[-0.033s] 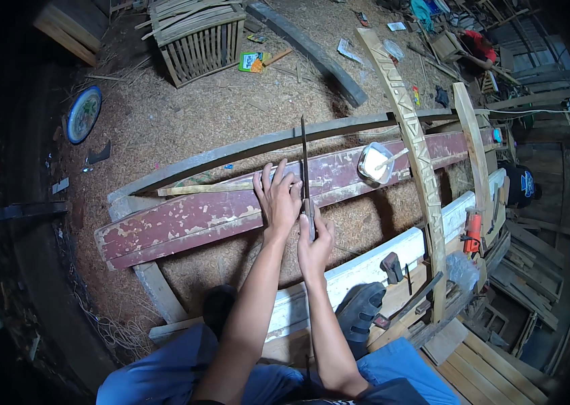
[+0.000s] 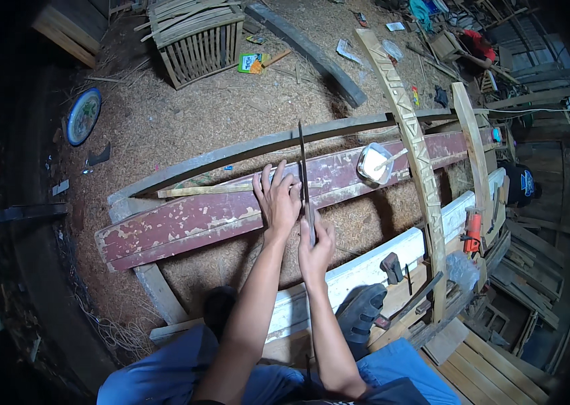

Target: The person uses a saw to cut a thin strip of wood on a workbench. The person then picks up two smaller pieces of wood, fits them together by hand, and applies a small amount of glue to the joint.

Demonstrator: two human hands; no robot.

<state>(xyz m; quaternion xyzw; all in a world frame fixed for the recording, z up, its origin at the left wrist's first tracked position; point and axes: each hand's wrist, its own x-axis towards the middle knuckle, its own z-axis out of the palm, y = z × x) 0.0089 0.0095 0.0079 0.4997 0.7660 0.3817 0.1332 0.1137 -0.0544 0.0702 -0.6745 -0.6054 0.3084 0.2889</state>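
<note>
My left hand [image 2: 278, 199] presses, fingers bent, on a thin pale wooden strip [image 2: 197, 189] lying along a maroon, flaking painted plank [image 2: 150, 239]. Beside it, my right hand [image 2: 315, 239] grips the handle of a long, narrow dark blade [image 2: 302, 152], which points away from me and crosses the plank just right of my left fingertips. Whether it is toothed I cannot tell. To the right on the plank stands a clear tub of white paste [image 2: 376, 164] with a stick in it.
A carved beam [image 2: 406, 121] lies crosswise at right, near an orange tool [image 2: 472, 233]. A long grey bar [image 2: 231, 152] runs behind the plank; a white board [image 2: 379, 256] lies nearer me. A slatted crate [image 2: 197, 54] stands beyond. A person in red [image 2: 477, 47] is at back right.
The blade has slid slightly toward me in my right hand's grip, its tip now a little lower in the picture. My left hand has barely moved.
</note>
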